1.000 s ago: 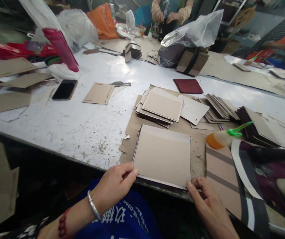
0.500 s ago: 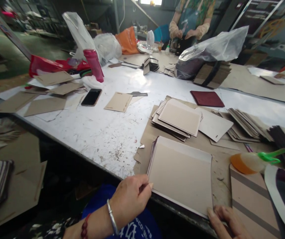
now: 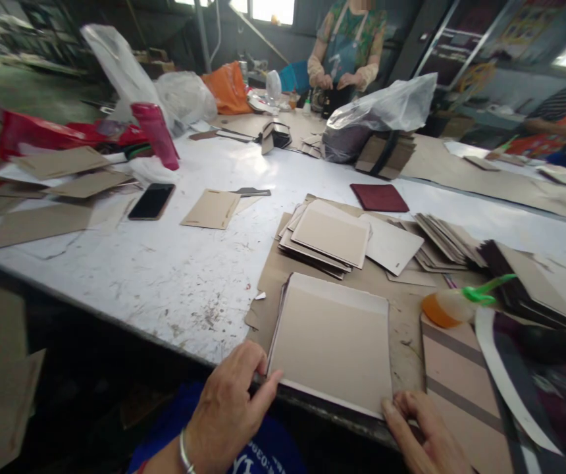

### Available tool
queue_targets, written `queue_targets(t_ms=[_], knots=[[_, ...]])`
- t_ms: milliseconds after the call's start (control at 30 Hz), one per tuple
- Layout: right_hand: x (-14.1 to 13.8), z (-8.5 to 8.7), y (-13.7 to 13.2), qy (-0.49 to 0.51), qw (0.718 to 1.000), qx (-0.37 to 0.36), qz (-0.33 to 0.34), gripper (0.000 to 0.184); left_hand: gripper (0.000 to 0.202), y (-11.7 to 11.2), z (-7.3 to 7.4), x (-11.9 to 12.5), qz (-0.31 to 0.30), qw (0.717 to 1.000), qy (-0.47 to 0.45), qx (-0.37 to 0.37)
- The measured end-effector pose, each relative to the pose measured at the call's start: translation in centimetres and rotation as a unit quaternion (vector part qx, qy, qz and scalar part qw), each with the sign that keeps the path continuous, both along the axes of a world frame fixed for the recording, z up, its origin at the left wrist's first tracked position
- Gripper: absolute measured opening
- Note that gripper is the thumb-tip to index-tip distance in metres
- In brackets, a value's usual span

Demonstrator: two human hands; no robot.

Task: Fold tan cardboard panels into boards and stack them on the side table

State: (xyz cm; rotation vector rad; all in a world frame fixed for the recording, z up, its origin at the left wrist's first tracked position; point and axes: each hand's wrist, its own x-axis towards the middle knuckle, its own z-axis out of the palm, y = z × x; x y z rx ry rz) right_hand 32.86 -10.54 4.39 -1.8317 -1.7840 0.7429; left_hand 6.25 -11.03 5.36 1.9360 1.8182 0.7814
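A stack of beige panels [image 3: 332, 342] with thin dark edges lies at the table's front edge, a paler strip along its far side. My left hand [image 3: 233, 395] grips its near left corner, thumb at the top edge and fingers curled against the side. At the near right corner, my right hand [image 3: 424, 428] has thumb and bent fingers closed on the stack's edge; part of that hand is cut off by the frame. Just beyond lies a second pile of smaller beige panels [image 3: 332, 230], with a pale panel [image 3: 394, 243] beside it.
A glue bottle [image 3: 445, 309] with orange liquid and green nozzle lies right, near a striped panel [image 3: 463, 382]. A maroon flat piece [image 3: 379, 197], phone [image 3: 151, 201] and pink bottle [image 3: 155, 135] are farther off. A person [image 3: 345, 59] works across the table.
The view has turned right, so the table's things appear farther left. My left thumb has opened slightly away from its fingers. Both hands stay at the stack's near corners.
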Motion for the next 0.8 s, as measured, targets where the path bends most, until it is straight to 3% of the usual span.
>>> queue_targets(t_ms=[33, 100, 167, 267, 800], knots=[[-0.1, 0.2, 0.0, -0.003, 1.0, 0.004, 0.008, 0.033, 0.011, 0.0, -0.3, -0.2, -0.021, 0.998, 0.011, 0.064], [-0.4, 0.4, 0.1, -0.004, 1.0, 0.017, 0.012, 0.03, 0.023, 0.3, -1.1, -0.6, -0.082, 0.985, 0.029, 0.151], [-0.8, 0.7, 0.1, -0.004, 1.0, 0.023, 0.007, 0.029, 0.038, 0.7, -1.8, -1.0, -0.15, 0.97, 0.052, 0.183], [-1.1, 1.1, 0.0, -0.008, 1.0, 0.007, 0.001, 0.028, 0.043, 1.1, -2.4, -1.5, -0.212, 0.955, 0.067, 0.196], [-0.7, 1.2, 0.2, -0.029, 0.999, -0.017, 0.027, 0.027, 0.036, 1.3, -1.8, -1.8, -0.244, 0.952, 0.067, 0.173]])
